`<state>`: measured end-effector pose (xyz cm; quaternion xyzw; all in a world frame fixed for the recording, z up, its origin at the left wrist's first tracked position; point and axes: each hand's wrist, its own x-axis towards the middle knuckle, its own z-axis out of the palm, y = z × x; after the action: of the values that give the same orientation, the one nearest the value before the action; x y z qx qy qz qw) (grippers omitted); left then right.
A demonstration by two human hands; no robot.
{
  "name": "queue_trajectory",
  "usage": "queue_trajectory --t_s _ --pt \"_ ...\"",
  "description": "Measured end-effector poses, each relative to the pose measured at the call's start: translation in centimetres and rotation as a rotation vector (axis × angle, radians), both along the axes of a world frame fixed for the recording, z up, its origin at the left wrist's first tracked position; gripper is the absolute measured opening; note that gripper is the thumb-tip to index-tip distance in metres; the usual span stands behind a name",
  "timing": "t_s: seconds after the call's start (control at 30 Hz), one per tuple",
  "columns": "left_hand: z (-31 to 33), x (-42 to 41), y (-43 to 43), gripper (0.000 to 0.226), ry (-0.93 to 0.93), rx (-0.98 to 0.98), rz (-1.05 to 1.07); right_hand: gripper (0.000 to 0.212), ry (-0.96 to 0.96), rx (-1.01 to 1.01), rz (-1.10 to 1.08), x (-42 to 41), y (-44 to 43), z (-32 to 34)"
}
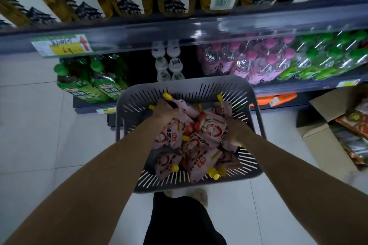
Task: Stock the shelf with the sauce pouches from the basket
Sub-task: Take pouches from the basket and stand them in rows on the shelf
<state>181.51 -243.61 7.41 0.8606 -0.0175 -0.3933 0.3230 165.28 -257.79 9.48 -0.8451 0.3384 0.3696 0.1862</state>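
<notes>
In the grey basket (139,93), heaped pink sauce pouches (201,157) under both hands.

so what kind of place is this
Most likely a small grocery shop aisle: a shelf edge with a price tag, rows of bottled drinks on the lower shelf, and an opened cardboard stock box on the tiled floor beside the basket of sauce pouches.

Both hands (165,110) (236,132) grip sauce pouches (201,145) inside the grey basket (185,87).

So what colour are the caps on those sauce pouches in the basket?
Yellow caps on pink sauce pouches, seen in the head view.
</notes>
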Motion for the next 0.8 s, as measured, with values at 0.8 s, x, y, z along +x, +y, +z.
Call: queue_trajectory --t_s 0.8 --pt "-0.4 -0.8 -3.4 0.066 0.293 -0.098 0.331 0.041 -0.28 0.116 -0.397 1.2 -0.3 1.0"
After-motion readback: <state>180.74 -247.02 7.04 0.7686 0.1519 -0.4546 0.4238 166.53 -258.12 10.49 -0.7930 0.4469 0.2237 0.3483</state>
